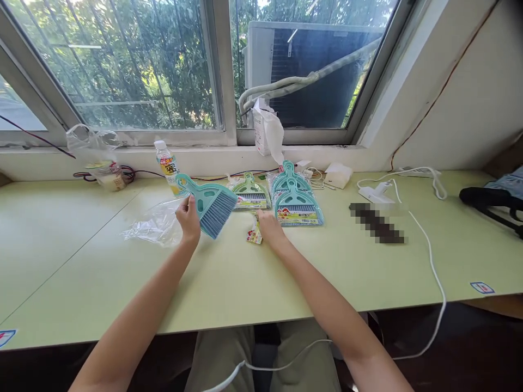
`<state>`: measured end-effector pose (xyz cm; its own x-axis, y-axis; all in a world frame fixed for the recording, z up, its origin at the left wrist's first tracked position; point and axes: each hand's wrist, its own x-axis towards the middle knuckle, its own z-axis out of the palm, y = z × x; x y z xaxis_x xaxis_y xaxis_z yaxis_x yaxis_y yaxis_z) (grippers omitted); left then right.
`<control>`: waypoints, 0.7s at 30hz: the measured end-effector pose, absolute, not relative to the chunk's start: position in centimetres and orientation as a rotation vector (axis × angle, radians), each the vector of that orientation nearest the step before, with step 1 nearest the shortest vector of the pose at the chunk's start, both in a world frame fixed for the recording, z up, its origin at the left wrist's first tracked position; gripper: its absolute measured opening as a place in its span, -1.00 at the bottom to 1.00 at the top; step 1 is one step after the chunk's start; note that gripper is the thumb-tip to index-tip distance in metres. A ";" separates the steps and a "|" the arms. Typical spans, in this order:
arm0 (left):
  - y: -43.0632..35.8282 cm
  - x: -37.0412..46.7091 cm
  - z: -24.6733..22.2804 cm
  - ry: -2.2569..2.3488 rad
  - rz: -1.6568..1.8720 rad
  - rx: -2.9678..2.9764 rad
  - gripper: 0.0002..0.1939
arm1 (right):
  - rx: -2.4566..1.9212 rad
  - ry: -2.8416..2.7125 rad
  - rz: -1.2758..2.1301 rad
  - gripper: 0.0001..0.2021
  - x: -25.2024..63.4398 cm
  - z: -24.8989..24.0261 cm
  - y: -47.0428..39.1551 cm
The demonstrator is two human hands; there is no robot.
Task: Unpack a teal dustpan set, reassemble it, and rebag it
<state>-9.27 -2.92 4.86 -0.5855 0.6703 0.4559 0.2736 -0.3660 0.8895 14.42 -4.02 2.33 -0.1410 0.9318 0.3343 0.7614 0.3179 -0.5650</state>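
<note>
Teal dustpan (pixel 208 202) extends rightward from the left hand (pixel 188 220) gripping it.

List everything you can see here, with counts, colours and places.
table: 1, pale green, below the window
dustpan with brush: 1, teal, raised left of centre
label card: 1, multicoloured, centre
bagged teal sets: at least 2, teal, back, right of centre
bagged green set: 1, green, left of those
bottle: 1, yellow and white label, back left
clear bag: 1, transparent, left
carrier bag: 1, whitish, far back left
packet: 1, white, windowsill
pixelated object: 1, dark, right
stickers: 2, blue-edged, front edge
cables: several, white and dark
outdoor unit: 1, grey, outside
trees: green, outside
trousers: olive, below
left hand: 1, holding the dustpan
right hand: 1, holding the card
</note>
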 end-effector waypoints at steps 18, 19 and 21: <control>-10.8 -1.2 5.5 1.420 1.838 2.147 -0.78 | -1.011 -1.701 0.258 -0.88 11.8 5.7 -8.5; -10.8 -1.2 5.6 1.406 1.833 2.136 -0.78 | -0.990 -1.666 0.314 -0.91 11.9 5.9 -8.4; -10.5 -1.5 6.0 1.362 1.820 2.117 -0.77 | -0.940 -1.609 0.441 -0.92 12.2 6.5 -8.2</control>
